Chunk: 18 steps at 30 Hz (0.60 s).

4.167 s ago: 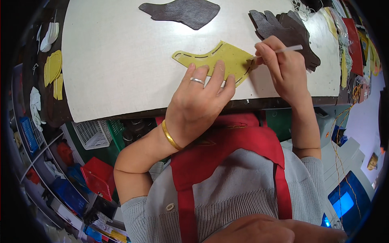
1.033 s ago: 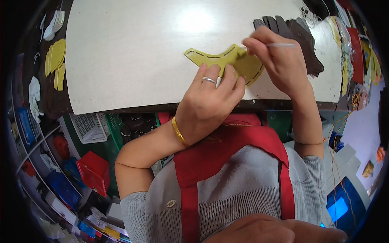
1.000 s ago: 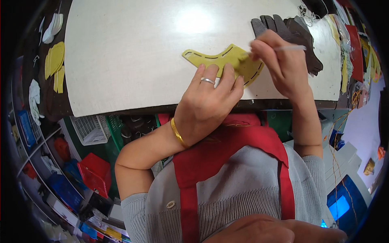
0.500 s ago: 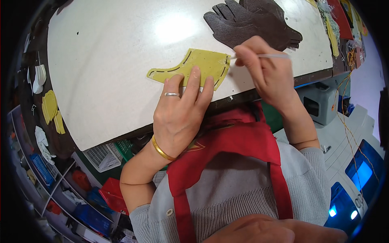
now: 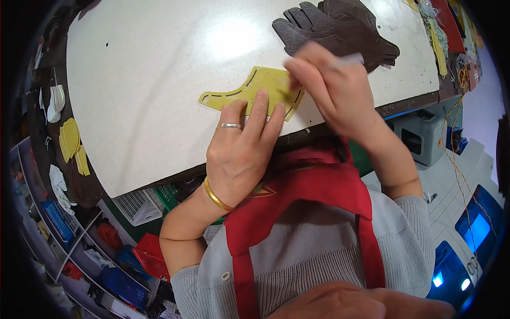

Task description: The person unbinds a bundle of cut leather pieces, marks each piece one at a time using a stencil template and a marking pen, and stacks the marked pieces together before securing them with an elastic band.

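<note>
A yellow pattern piece (image 5: 268, 78) with dark dashed slots along its edges lies on the white tabletop. My left hand (image 5: 239, 151), with a ring and a gold bangle, rests on it with fingers spread and fingertips pressing its near part. Over its right end is my right hand (image 5: 342, 98), blurred by motion and closed round a slim pale pen (image 5: 351, 60). The pen's tip is lost in the blur. Just beyond that hand lies a fanned stack of dark brown leather pieces (image 5: 340, 32).
Yellow pieces (image 5: 69, 139) and a white cloth (image 5: 59, 186) lie on the dark left border. Threads and scraps (image 5: 431, 26) crowd the far right corner. A grey machine (image 5: 417, 138) stands right of the table; a red bin (image 5: 150, 254) sits below left.
My right hand has moved left over the pattern piece, from its right edge. The whole view has shifted slightly; my left hand keeps its place on the piece.
</note>
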Available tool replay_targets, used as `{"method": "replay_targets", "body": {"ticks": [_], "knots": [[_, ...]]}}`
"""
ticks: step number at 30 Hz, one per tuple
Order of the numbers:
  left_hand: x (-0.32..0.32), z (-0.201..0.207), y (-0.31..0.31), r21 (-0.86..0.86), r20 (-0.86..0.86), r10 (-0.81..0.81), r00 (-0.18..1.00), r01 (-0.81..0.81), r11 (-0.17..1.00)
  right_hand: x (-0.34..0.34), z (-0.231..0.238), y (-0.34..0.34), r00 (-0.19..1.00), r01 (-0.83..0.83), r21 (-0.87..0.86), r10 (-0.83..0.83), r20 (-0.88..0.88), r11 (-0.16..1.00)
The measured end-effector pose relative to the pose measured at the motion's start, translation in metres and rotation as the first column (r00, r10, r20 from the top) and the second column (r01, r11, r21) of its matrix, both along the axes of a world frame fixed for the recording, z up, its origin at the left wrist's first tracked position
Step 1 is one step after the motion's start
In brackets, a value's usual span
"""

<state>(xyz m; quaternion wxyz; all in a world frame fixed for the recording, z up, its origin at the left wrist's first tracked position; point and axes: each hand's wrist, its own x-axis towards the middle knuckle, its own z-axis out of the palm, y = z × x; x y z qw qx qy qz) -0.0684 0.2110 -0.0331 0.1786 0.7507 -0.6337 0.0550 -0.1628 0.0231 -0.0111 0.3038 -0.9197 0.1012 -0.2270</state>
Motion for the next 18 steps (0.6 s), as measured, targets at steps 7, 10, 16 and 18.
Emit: {"method": "replay_targets", "body": {"ticks": [7,10,16,18], "knots": [[0.000,0.006,-0.006,0.018,0.024,-0.008,1.000,0.008,1.000,0.037,-0.010,-0.005,0.990,-0.007,-0.190,-0.020,-0.137,0.982],[0.001,0.009,-0.009,0.002,0.026,-0.032,0.999,0.032,0.999,0.035,-0.005,-0.004,0.998,0.056,-0.212,-0.051,0.029,0.976],[0.006,-0.004,-0.004,-0.145,0.033,0.070,0.997,-0.064,0.987,0.010,0.000,0.017,0.952,0.132,-0.039,-0.138,-0.274,0.990],[0.006,-0.003,-0.004,-0.134,0.027,0.032,0.999,-0.028,0.991,-0.001,0.000,0.015,0.911,0.153,-0.081,-0.172,-0.375,0.985]]}}
